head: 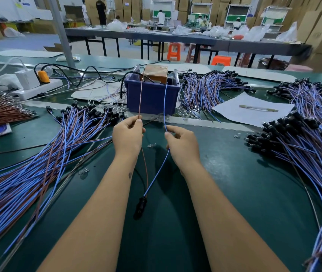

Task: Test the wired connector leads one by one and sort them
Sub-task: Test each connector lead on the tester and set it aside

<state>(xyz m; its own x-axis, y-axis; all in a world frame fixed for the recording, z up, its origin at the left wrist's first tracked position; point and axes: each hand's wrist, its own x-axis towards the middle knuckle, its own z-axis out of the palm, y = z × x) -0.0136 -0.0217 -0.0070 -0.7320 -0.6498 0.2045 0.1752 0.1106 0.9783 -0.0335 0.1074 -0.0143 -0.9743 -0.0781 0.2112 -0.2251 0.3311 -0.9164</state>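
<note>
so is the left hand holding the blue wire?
No, the left hand pinches the brown wire, while the right hand pinches the blue wire.

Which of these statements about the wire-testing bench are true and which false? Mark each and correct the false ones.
1. The left hand pinches the thin brown wire. True.
2. The right hand holds the orange plug. False: it pinches the thin blue wire; the orange plug sits in the white power strip.
3. Both wires run up to the dark blue plastic bin. True.
4. The black cylindrical connector lies inside the bin. False: it hangs below the hands, between the forearms.
</note>
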